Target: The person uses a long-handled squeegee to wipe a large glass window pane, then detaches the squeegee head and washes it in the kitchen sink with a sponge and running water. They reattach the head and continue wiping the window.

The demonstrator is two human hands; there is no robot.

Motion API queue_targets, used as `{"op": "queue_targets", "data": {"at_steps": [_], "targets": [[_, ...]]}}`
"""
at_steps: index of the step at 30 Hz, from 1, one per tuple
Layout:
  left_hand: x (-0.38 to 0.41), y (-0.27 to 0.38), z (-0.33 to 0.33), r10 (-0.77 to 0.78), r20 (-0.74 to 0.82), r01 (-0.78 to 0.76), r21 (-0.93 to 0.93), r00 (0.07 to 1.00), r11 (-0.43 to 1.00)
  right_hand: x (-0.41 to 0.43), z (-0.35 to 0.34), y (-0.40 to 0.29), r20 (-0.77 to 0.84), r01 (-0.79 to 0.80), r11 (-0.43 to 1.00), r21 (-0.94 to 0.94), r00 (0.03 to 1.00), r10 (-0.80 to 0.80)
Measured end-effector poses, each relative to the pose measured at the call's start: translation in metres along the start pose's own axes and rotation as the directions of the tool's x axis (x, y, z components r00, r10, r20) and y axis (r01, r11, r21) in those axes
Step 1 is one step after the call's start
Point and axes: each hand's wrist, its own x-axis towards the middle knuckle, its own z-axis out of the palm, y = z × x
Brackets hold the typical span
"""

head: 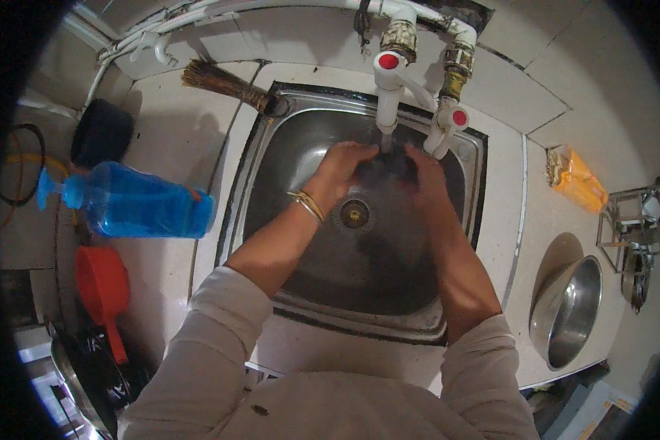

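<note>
Both hands are inside a stainless-steel sink (308,264), below a white plastic tap (388,104) with a red-centred handle. My left hand (345,162) is left of the spout, its wrist carrying gold-coloured bangles. On the spout's right side is my right hand (426,170), close under a second white tap (445,132). Between the two hands is a dark, blurred patch (389,164); whether it is a held object or running water cannot be made out. The fingers are partly hidden in that blur. The drain (355,214) shows just nearer to me than the hands.
A short straw brush (225,85) lies at the sink's back left corner. Left are a bottle of blue liquid (148,203), a dark container (102,133) and a red dipper (103,280). Right are a steel bowl (566,313), an orange packet (578,179) and a metal rack (632,220).
</note>
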Motion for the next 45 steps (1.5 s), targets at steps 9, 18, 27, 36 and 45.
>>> {"op": "queue_targets", "data": {"at_steps": [9,18,27,36,45], "targets": [[0.027,-0.047,-0.009,-0.176,0.121,0.211,-0.412,0.977,0.886,-0.062,0.062,-0.008,0.540,0.554,-0.189,-0.811,0.583,-0.607],[0.021,-0.063,0.000,0.200,0.127,-0.222,0.196,0.972,0.955,-0.094,0.081,-0.034,0.315,0.264,-0.171,-0.949,0.789,-0.528],[-0.012,-0.004,0.023,-0.202,0.073,0.203,-0.016,0.977,0.979,0.017,-0.002,0.017,0.072,0.234,0.838,-0.493,0.971,-0.229],[0.000,0.005,0.001,-0.172,0.269,0.190,-0.042,0.948,0.981,-0.011,0.003,-0.019,0.387,0.289,0.821,-0.492,0.918,-0.091],[0.014,-0.027,-0.009,0.526,0.148,-0.500,0.598,0.837,0.627,-0.030,0.053,0.019,0.220,0.608,0.403,-0.684,0.698,-0.681]]}}
